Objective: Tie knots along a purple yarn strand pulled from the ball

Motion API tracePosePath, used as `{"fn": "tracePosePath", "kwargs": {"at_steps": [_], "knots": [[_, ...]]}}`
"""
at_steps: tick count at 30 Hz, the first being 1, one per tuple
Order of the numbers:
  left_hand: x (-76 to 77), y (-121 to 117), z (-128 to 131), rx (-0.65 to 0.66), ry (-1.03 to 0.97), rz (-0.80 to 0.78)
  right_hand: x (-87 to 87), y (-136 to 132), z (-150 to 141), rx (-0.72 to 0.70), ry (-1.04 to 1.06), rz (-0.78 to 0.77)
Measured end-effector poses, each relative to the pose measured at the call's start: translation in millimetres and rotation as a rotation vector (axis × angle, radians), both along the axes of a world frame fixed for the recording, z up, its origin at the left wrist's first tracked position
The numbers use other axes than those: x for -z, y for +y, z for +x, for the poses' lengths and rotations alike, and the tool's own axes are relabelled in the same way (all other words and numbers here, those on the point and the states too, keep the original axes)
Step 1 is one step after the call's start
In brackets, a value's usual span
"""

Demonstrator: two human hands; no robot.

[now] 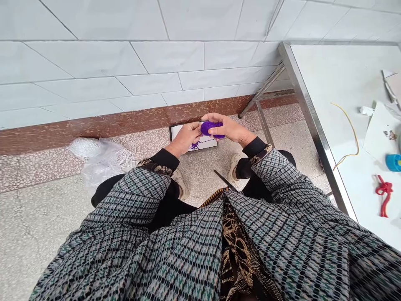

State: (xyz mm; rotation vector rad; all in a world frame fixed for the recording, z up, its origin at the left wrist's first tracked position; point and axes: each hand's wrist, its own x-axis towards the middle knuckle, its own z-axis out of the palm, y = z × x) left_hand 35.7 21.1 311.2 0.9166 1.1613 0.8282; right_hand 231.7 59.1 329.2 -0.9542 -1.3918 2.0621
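Between my hands is a rounded bundle of purple yarn (207, 128), held up in front of me. My right hand (231, 128) is closed round it, thumb on the near side and fingers over the far side. At the bundle's left end, my left hand (187, 136) pinches with thumb and fingertips; the exact grip is partly hidden. Below the hands, a white tray with a dark rim (171, 133) lies on the floor. Loose purple strands (195, 145) show over it.
On the floor to the left are white yarn (84, 147) and a clear plastic bag (102, 161). A metal-framed table (313, 121) stands at right, carrying a yellow cord (356, 140), a red knotted cord (384, 192) and a blue roll (393, 162). A tiled wall (169, 58) rises ahead.
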Motion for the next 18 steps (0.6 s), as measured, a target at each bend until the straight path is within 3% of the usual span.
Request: {"fn": "tracePosePath", "kwargs": {"at_steps": [3, 10, 14, 18], "knots": [[0.5, -2.4, 3.4, 0.029, 0.011, 0.041, 1.9, 3.2, -2.3, 0.144, -0.005, -0.091], [-5.8, -5.9, 4.1, 0.199, 0.299, 0.318, 2.8, 10.9, -5.5, 0.409, -0.179, -0.193], [-10.4, -2.8, -2.4, 0.228, 0.333, 0.377, -0.3, 7.4, -6.7, 0.358, -0.323, -0.242], [-6.4, -0.7, -4.4, 0.081, 0.216, 0.239, 0.2, 0.7, -8.9, 0.122, -0.353, -0.260]]}}
